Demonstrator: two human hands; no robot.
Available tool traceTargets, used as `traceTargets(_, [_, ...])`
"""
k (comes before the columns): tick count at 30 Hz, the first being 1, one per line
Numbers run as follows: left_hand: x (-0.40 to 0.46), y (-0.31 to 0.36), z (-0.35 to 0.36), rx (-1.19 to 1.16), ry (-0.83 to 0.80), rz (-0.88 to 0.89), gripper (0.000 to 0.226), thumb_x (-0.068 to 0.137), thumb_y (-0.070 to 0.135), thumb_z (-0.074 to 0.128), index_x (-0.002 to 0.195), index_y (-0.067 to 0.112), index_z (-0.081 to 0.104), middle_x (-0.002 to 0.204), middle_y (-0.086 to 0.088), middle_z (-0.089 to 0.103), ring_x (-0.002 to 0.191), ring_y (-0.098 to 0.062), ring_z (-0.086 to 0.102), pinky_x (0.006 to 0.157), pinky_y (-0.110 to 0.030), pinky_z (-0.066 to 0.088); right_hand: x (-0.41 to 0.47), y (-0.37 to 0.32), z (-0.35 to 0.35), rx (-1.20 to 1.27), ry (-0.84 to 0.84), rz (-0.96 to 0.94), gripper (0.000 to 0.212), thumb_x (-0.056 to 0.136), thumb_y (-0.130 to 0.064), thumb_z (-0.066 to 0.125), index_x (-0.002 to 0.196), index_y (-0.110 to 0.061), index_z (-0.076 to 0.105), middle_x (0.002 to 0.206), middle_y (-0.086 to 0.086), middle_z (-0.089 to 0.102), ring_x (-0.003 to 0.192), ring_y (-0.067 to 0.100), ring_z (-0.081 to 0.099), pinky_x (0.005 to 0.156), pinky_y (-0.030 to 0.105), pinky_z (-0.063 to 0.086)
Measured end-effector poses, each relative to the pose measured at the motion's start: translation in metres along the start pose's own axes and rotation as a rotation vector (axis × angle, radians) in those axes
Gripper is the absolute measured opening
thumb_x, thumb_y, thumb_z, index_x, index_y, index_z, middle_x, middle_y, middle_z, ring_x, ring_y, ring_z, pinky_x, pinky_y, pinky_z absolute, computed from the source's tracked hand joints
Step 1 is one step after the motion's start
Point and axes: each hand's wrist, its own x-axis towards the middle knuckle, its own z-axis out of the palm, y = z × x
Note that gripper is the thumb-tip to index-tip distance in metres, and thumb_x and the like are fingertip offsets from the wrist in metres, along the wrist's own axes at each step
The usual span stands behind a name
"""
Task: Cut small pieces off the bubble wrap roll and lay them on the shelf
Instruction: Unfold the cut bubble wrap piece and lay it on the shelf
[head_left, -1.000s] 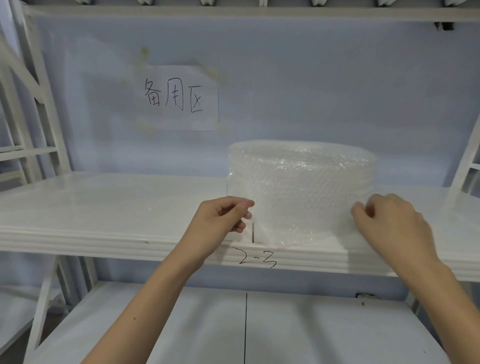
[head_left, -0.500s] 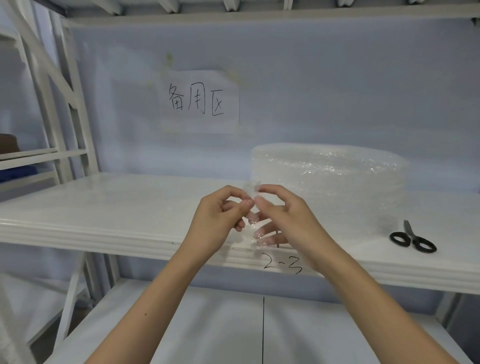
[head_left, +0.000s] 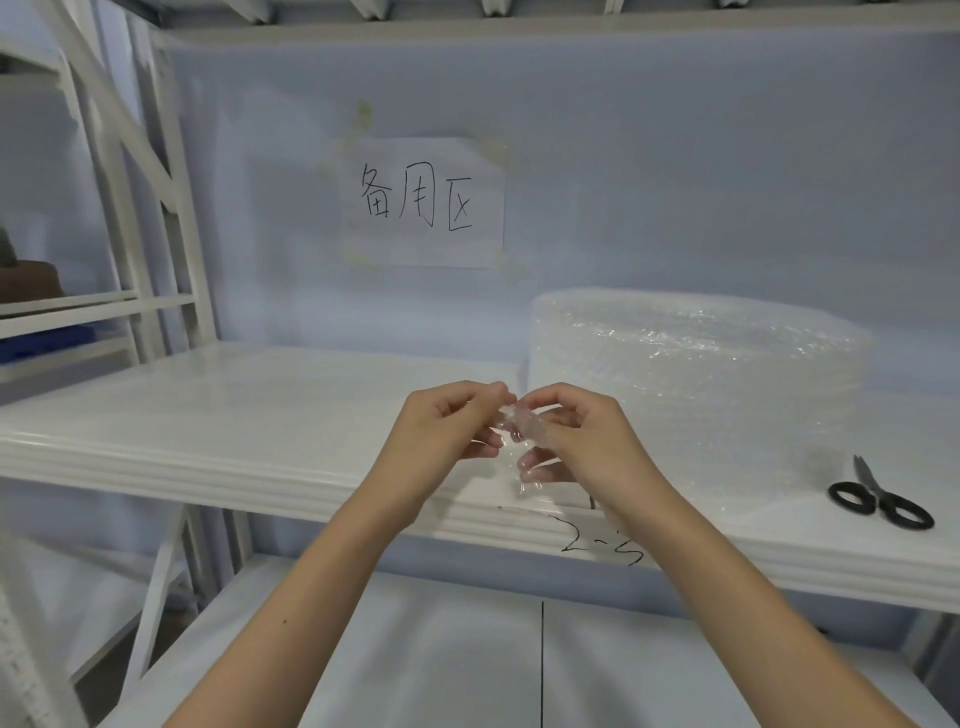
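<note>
A wide clear bubble wrap roll (head_left: 696, 374) stands on the white shelf (head_left: 234, 405), right of centre. Its loose end (head_left: 524, 441) hangs in front of the roll's left side. My left hand (head_left: 441, 431) and my right hand (head_left: 582, 436) meet there, each pinching the top edge of that loose end between thumb and fingers. Black-handled scissors (head_left: 878, 499) lie flat on the shelf to the right of the roll, apart from both hands.
A paper sign (head_left: 423, 202) with handwriting is taped to the back wall. The shelf's front edge bears a handwritten mark (head_left: 602, 540). A lower shelf (head_left: 415, 649) sits below. White rack frames (head_left: 156, 208) stand at the left.
My right hand left the roll's right side and came across to meet the left hand at the loose end. The view shifted left, bringing the scissors into sight.
</note>
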Motion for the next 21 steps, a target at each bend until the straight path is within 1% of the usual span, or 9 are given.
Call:
traceTargets(2, [0.002, -0.002, -0.004, 0.023, 0.010, 0.016, 0.014, 0.092, 0.014, 0.063, 0.092, 0.008, 0.076, 0.080, -0.007, 0.073, 0.069, -0.017, 0.064, 0.072, -0.027, 0.058, 0.002, 0.000, 0.001, 0.043, -0.014, 0.016, 0.009, 0.091, -0.014, 0.065, 0.092, -0.008, 0.072, 0.079, 0.008, 0.071, 0.060, 0.023, 0.065, 0.059, 0.034, 0.060])
traceTargets(5, [0.004, -0.005, -0.010, 0.045, 0.028, 0.024, 0.014, 0.090, 0.006, 0.065, 0.099, 0.010, 0.075, 0.078, -0.012, 0.071, 0.070, -0.017, 0.064, 0.074, -0.026, 0.059, 0.005, -0.001, 0.000, 0.105, -0.025, 0.068, 0.018, 0.093, -0.017, 0.058, 0.091, -0.008, 0.073, 0.076, 0.007, 0.069, 0.063, 0.021, 0.064, 0.063, 0.036, 0.060])
traceTargets(8, [0.004, -0.006, -0.013, 0.043, 0.017, 0.016, 0.020, 0.089, 0.002, 0.065, 0.106, 0.011, 0.071, 0.080, -0.013, 0.072, 0.070, -0.015, 0.065, 0.077, -0.025, 0.060, 0.008, -0.002, -0.002, 0.082, -0.055, 0.082, 0.019, 0.090, -0.023, 0.065, 0.091, -0.006, 0.074, 0.076, 0.006, 0.070, 0.068, 0.021, 0.065, 0.068, 0.035, 0.059])
traceTargets(10, [0.004, -0.007, -0.014, 0.046, 0.005, 0.013, 0.021, 0.089, 0.002, 0.065, 0.108, 0.010, 0.070, 0.081, -0.011, 0.073, 0.071, -0.015, 0.066, 0.078, -0.025, 0.059, 0.010, -0.002, -0.001, 0.025, -0.085, 0.079, 0.017, 0.087, -0.019, 0.069, 0.095, -0.005, 0.074, 0.080, 0.008, 0.072, 0.070, 0.020, 0.065, 0.069, 0.034, 0.058])
traceTargets(13, [0.005, -0.008, -0.015, 0.054, -0.002, 0.024, 0.023, 0.089, 0.003, 0.065, 0.110, 0.010, 0.068, 0.082, -0.015, 0.074, 0.076, -0.017, 0.068, 0.083, -0.030, 0.059, 0.012, -0.001, 0.002, 0.009, -0.105, 0.086, 0.017, 0.084, -0.007, 0.071, 0.100, -0.003, 0.071, 0.077, 0.008, 0.072, 0.064, 0.017, 0.063, 0.062, 0.027, 0.057])
traceTargets(15, [0.005, -0.008, -0.014, 0.021, 0.001, 0.029, 0.021, 0.089, 0.005, 0.066, 0.110, 0.010, 0.068, 0.090, -0.023, 0.074, 0.081, -0.021, 0.070, 0.085, -0.034, 0.060, 0.012, -0.001, 0.003, 0.020, -0.112, 0.082, 0.017, 0.083, -0.003, 0.070, 0.100, -0.003, 0.071, 0.075, 0.007, 0.073, 0.062, 0.015, 0.064, 0.061, 0.025, 0.057])
traceTargets(16, [0.005, -0.008, -0.014, 0.007, 0.006, 0.026, 0.020, 0.090, 0.009, 0.067, 0.109, 0.011, 0.068, 0.091, -0.023, 0.074, 0.081, -0.021, 0.070, 0.085, -0.035, 0.060, 0.012, 0.000, 0.003, 0.027, -0.111, 0.075, 0.017, 0.083, -0.002, 0.070, 0.100, -0.004, 0.071, 0.074, 0.005, 0.073, 0.061, 0.015, 0.064, 0.061, 0.024, 0.057])
traceTargets(18, [0.004, -0.007, -0.013, -0.001, 0.011, -0.003, 0.019, 0.090, 0.020, 0.069, 0.107, 0.012, 0.068, 0.088, -0.017, 0.074, 0.076, -0.019, 0.069, 0.083, -0.034, 0.060, 0.013, 0.001, 0.004, 0.047, -0.092, 0.057, 0.017, 0.083, -0.001, 0.069, 0.100, -0.005, 0.070, 0.072, 0.001, 0.073, 0.061, 0.014, 0.064, 0.062, 0.023, 0.057])
traceTargets(21, [0.002, -0.009, -0.013, 0.010, -0.012, -0.057, 0.021, 0.088, 0.026, 0.070, 0.100, 0.008, 0.069, 0.082, -0.010, 0.071, 0.069, -0.016, 0.067, 0.075, -0.028, 0.059, 0.017, 0.002, 0.006, 0.101, -0.031, 0.035, 0.020, 0.084, -0.003, 0.070, 0.103, -0.002, 0.069, 0.079, 0.007, 0.071, 0.065, 0.014, 0.065, 0.062, 0.024, 0.057])
